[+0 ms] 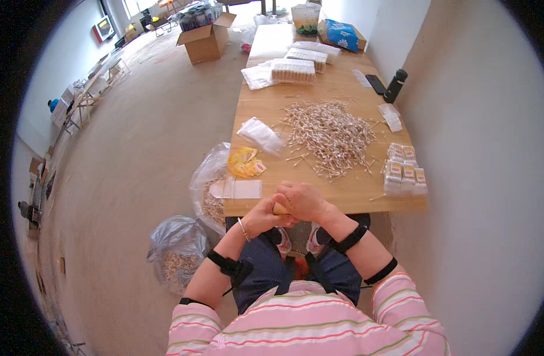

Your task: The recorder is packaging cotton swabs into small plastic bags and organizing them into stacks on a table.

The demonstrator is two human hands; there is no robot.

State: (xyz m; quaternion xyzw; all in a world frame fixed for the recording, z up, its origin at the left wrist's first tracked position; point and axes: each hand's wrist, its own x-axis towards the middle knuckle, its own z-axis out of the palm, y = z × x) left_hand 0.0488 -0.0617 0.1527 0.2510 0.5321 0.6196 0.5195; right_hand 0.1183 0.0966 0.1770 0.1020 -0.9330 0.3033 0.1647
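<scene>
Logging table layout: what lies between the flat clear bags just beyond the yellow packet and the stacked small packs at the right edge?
A heap of loose cotton swabs lies between the bags and packs, as the head view shows.

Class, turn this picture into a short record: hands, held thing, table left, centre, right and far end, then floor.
Hands: left hand and right hand together at the table's near edge
Held: tan thing, mostly hidden between them
Table left: white bags, yellow packet, clear sleeve
Centre: loose pile of swabs
Right: small packs, phone, dark bottle
Far end: larger packs, tub, blue bag
Floor: two partly filled clear bags, open carton
</scene>
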